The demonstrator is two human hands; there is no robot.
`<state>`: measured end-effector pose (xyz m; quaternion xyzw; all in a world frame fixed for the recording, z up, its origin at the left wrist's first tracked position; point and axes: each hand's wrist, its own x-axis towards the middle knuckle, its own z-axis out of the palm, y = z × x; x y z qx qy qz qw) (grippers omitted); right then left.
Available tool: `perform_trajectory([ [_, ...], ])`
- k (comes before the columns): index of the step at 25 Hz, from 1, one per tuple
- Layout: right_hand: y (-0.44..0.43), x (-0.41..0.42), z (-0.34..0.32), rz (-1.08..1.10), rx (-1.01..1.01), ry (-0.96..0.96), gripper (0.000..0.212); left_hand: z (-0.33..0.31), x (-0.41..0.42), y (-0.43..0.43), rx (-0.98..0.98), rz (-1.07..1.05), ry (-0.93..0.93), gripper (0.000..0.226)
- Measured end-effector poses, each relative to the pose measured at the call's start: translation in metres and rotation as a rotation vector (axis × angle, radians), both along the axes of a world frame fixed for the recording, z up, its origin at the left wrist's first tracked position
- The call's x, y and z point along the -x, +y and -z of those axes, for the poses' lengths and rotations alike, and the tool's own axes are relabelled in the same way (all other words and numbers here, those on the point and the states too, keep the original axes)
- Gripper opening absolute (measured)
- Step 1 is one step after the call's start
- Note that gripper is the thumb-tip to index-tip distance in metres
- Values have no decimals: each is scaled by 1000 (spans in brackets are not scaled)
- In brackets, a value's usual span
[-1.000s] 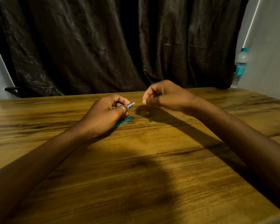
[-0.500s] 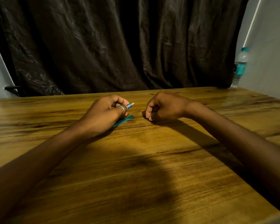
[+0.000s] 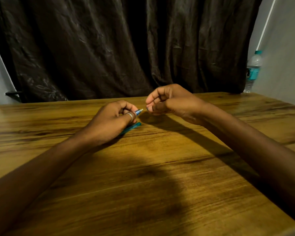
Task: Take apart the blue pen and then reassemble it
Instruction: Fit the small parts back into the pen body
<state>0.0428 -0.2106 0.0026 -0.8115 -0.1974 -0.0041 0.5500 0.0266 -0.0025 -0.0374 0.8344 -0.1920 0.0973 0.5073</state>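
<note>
Your left hand (image 3: 109, 121) is curled into a loose fist near the far middle of the table (image 3: 160, 176), its fingers closed around a slim blue pen part (image 3: 138, 111) whose translucent blue end and pale, pointed tip poke out past a broad silver ring (image 3: 130, 115) on one finger. Just under that hand, a second pen piece (image 3: 132, 127), a smooth teal plastic tube, lies flat on the wood with only its rounded end showing beyond your knuckles. Your right hand (image 3: 169, 101) hovers just beside the left, raised a little off the surface, fingertips and thumb pinched together on something tiny and dark; it is too small to make out. The pinch sits close to the pale tip without touching it. The table is wood-look, warm amber with long dark grain streaks, and carries a soft sheen and heavy shadows from your forearms. Behind it hangs a dark brown curtain (image 3: 126, 48), creased, with a faint leaf pattern. A clear plastic water bottle (image 3: 253, 70) with a teal cap and label stands at the far right corner against a pale wall (image 3: 284, 48).
</note>
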Motion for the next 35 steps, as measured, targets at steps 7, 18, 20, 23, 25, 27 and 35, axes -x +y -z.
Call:
perform_trajectory([
  [7,3,5,-1,-24,-39,9,20,-1,3,-4,48,41,7,12],
  [18,5,5,1,-49,-14,-9,19,-2,4,-6,7,47,-2,18],
  [20,5,6,1,-47,-13,-13,19,-2,4,-6,12,48,0,17],
  [23,4,7,0,-43,-11,-16,19,-1,3,-4,13,41,0,17],
  [25,4,8,-1,-46,-14,-18,19,-2,3,-4,17,35,3,17],
  [27,4,9,-2,-49,-16,-22,19,-2,3,-4,14,33,-1,17],
  [35,7,7,1,-59,20,-30,20,-3,5,-4,-20,30,-9,17],
])
